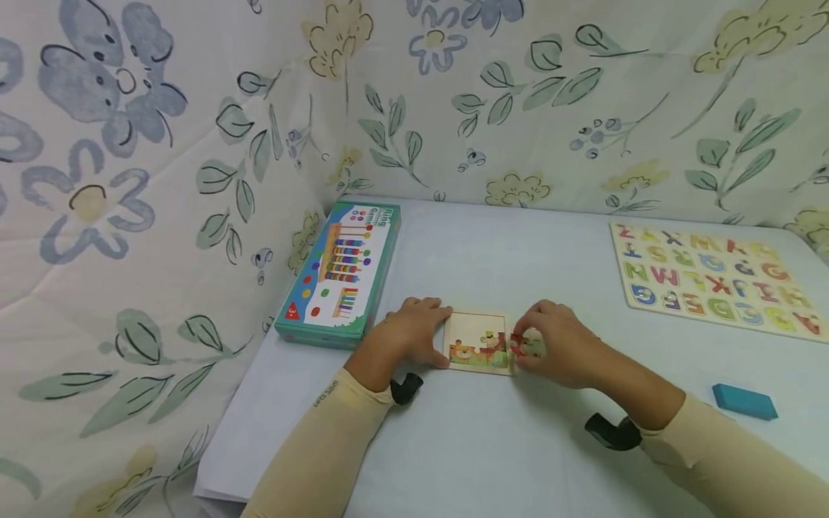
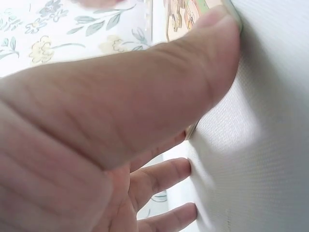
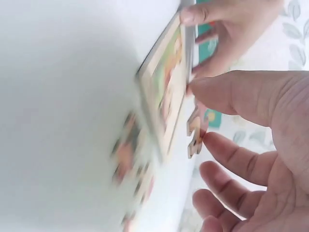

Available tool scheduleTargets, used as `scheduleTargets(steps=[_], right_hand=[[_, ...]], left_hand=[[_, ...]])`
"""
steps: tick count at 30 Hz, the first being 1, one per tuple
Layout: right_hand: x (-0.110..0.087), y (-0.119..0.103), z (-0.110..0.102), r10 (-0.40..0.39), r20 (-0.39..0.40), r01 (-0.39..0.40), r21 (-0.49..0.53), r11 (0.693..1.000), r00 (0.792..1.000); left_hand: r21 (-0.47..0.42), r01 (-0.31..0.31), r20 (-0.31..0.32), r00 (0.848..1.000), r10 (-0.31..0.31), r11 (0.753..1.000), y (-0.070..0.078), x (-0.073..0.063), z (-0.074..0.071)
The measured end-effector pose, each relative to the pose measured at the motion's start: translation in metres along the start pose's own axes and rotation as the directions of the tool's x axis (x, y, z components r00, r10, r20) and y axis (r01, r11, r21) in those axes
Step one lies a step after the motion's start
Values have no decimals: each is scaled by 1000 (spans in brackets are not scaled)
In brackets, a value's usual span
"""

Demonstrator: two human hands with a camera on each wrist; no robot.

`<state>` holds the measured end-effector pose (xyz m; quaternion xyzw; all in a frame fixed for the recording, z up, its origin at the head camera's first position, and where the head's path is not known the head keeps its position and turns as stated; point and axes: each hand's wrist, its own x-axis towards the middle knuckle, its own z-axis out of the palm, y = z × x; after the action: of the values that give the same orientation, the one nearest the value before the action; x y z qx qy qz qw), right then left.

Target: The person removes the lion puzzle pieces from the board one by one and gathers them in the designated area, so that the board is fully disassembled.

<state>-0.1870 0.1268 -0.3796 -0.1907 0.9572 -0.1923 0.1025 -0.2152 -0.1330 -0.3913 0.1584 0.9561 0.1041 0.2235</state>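
A small square wooden puzzle board [image 1: 478,322] lies on the white table, its lower part filled with joined picture pieces and its upper part bare wood. My left hand [image 1: 414,332] holds the board at its left side, thumb at the near corner and index finger at the far one. In the left wrist view, the thumb [image 2: 212,53] rests on the board's edge. Between thumb and index finger, my right hand [image 1: 558,345] pinches a jigsaw piece [image 3: 195,129] just beside the board's right edge. Several loose pieces [image 3: 124,157] lie on the table, blurred in the right wrist view.
A green-edged game box [image 1: 343,273] lies left of the board, close to my left hand. At the far right is a wooden alphabet board [image 1: 712,277]. A teal block [image 1: 745,401] sits near my right forearm. Floral cloth [image 1: 453,108] hangs behind and at the left.
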Motion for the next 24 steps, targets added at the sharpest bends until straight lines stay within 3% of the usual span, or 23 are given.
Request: scheduleTargets(steps=[9, 16, 24], right_hand=[[-35, 43, -5, 20, 30, -19, -44, 999, 999], [-33, 51, 0, 9, 33, -7, -57, 998, 999], [-31, 49, -2, 6, 20, -5, -60, 998, 1000]], left_hand=[[23, -3, 1, 1000, 3, 1000, 0, 1, 1], [9, -17, 5, 1000, 17, 1000, -5, 0, 0], [-7, -22, 13, 1000, 22, 1000, -2, 0, -2]])
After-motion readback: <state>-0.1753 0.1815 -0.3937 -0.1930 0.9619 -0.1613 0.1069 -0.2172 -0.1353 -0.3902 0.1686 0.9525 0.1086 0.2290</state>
